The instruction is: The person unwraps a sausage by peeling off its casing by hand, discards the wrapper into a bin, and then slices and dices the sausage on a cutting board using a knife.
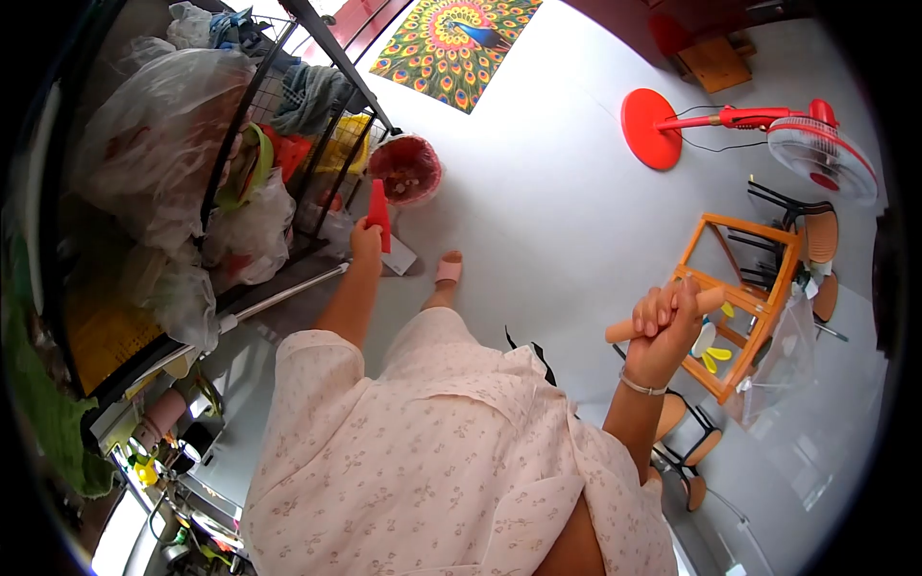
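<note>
Left hand: the left hand (366, 240) is closed around a red dustpan handle (378, 213), whose pale pan end (399, 257) is lowered near the floor (557, 192).
Right hand: the right hand (665, 326) is wrapped firmly around a tan stick (663, 315), probably a broom handle; its lower end cannot be seen.
Where the work sits: the pan end is held just beside a red basket (407, 170) at the foot of a wire rack (317, 106) packed with plastic bags (163, 125).
Foot: a foot in a pink slipper (448, 269) is planted near the pan.
How it is best done: the pan lip is best pressed flat on the floor and kept steady, while the stick is drawn in short strokes toward it.
Caution: the basket and rack leg should be cleared, judged from their closeness.
Farther off: a red fan (768, 125) and an orange wooden frame (744, 288) stand well apart.
</note>
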A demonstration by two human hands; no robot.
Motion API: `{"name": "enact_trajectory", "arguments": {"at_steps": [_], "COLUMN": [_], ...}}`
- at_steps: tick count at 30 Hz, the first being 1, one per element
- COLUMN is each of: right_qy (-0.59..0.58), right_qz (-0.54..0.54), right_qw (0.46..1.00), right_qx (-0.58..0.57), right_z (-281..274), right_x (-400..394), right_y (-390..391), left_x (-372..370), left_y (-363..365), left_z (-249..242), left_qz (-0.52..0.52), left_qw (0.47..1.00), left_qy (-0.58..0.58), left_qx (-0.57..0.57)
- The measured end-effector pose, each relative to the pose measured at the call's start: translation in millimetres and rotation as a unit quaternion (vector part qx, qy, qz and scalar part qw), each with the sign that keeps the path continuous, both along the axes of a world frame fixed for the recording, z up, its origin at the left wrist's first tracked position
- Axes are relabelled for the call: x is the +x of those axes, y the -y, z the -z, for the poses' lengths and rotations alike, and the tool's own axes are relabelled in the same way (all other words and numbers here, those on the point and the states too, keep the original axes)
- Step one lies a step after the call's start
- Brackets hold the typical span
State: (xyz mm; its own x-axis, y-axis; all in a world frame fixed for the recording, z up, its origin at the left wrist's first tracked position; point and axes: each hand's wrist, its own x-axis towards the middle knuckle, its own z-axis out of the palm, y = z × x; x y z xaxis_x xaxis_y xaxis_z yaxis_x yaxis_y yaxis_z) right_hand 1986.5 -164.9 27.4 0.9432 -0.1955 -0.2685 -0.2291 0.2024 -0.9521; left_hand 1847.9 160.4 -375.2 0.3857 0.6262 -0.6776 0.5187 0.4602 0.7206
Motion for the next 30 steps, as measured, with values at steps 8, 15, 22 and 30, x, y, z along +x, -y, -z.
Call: {"name": "enact_trajectory", "arguments": {"at_steps": [8, 15, 22, 30], "right_qy": [-0.010, -0.031, -0.024, -0.043], "right_qz": [-0.025, -0.066, -0.120, -0.289], "right_qw": [1.000, 0.997, 0.992, 0.943], "right_qx": [-0.007, 0.004, 0.037, 0.160], "right_z": [5, 17, 11, 3], "right_x": [7, -2, -15, -61], "right_y": [-1, -4, -5, 1], "left_x": [40, 44, -44, -93], "left_y": [-17, 3, 79, 126], "left_z": [-13, 10, 6, -116], "left_qz": [0.038, 0.043, 0.075, 0.026], "left_qw": [0.993, 0.992, 0.987, 0.985], "left_qy": [-0.058, 0.043, -0.005, 0.106], "left_qx": [-0.096, -0.106, -0.142, -0.137]}}
